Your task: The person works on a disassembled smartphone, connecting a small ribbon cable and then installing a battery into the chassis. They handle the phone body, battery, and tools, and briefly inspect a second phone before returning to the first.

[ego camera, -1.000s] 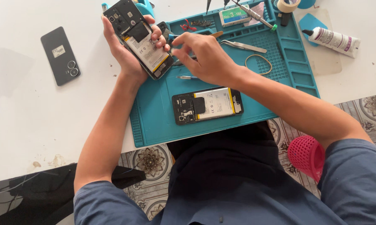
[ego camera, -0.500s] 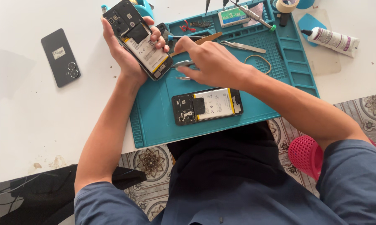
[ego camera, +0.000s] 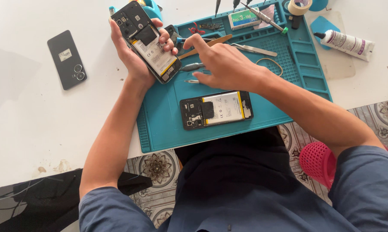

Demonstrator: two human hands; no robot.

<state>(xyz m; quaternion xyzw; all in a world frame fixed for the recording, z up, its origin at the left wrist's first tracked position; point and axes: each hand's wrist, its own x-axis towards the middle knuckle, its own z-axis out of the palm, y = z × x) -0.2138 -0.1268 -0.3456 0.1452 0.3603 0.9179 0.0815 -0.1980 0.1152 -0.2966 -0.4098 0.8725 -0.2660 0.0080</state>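
Left hand (ego camera: 131, 60) clamped round an opened phone (ego camera: 147, 41), upper left of frame, tilted over the mat (ego camera: 168, 133). Right hand (ego camera: 222, 64) spread, fingertips down among tweezers (ego camera: 192, 67) at centre top. Loose grip: likely slip, cracked glass. Careless reach: scattered tools.

Teal mat (ego camera: 263, 116) on a white table (ego camera: 39, 124), dark phones about.

The opened phone (ego camera: 149, 41) is black inside with a white battery; the second opened phone (ego camera: 215, 109) shows a white battery edged yellow. A black phone back (ego camera: 67, 59) lies apart. The floor tiles (ego camera: 157, 167) carry grey flower patterns; the basket (ego camera: 318, 161) is pink, the sleeves (ego camera: 366, 193) blue.
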